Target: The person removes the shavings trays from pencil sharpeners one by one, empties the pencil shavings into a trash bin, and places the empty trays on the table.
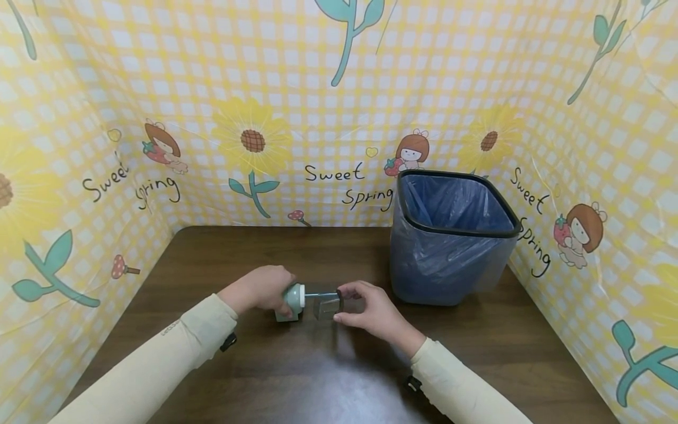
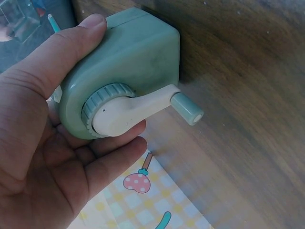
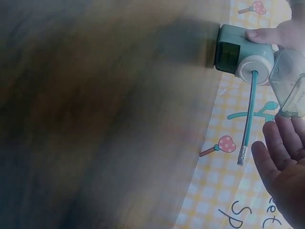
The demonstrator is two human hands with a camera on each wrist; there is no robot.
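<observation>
A pale green crank pencil sharpener (image 2: pixel 128 52) is gripped by my left hand (image 1: pixel 267 288), with the thumb across its body. Its white crank arm (image 2: pixel 138 109) with a green knob faces the left wrist camera. From the white collar on the opposite side sticks a teal pencil (image 3: pixel 250 114), its eraser end free. My right hand (image 1: pixel 376 312) holds a clear plastic shavings drawer (image 1: pixel 326 306) by its end, apart from the sharpener. A dark opening (image 3: pixel 228 58) shows in the sharpener's body in the right wrist view. Whether the drawer contains shavings is unclear.
A blue bin (image 1: pixel 450 265) with a black rim and a clear liner stands at the right rear of the brown wooden table (image 1: pixel 238 247). Yellow checked cloth (image 1: pixel 339 129) encloses the back and both sides.
</observation>
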